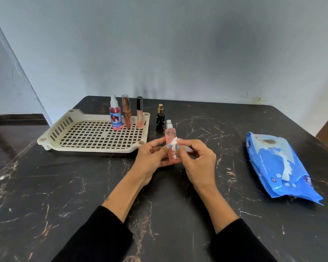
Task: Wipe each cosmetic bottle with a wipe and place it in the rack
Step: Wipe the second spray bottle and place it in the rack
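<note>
Bench (178, 205) hard, rack (91, 138) just left; we judge the pink bottle (170, 136), upright above the bench, could slip; left hand (151, 157) fingers pinch it, right hand (197, 159) fingers clamp the damp wipe (174, 142) against it.

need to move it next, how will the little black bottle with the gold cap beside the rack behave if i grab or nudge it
The black bottle stands upright on the table, tall over a narrow base, so a nudge near its gold cap would probably tip it. Its glossy sides look like glass: likely slippery, heavy for its size, and breakable. It looks squarish, so it probably won't roll.
</note>
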